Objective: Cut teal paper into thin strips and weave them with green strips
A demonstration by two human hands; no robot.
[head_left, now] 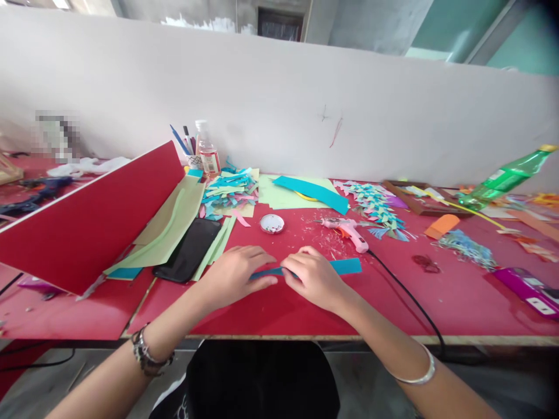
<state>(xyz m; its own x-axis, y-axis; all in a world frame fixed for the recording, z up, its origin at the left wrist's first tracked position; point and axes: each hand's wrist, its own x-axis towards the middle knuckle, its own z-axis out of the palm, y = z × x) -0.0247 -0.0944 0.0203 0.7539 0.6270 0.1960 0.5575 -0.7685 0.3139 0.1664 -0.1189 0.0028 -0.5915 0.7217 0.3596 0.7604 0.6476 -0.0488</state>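
A narrow blue paper strip lies across the red tabletop close to the front edge, between my two hands. My left hand has its left end between thumb and fingers. With curled fingers, my right hand pinches the same strip near the middle; its right end sticks out flat beyond the hand. Just past my right hand rests a pink glue gun, its black cord running off to the right. A small white lid with dark specks sits ahead of my hands.
Left are a black phone, green paper strips and a leaning red board. Behind lie a pile of cut paper pieces, a bottle and a blue sheet. To the right are fringed paper and a green bottle.
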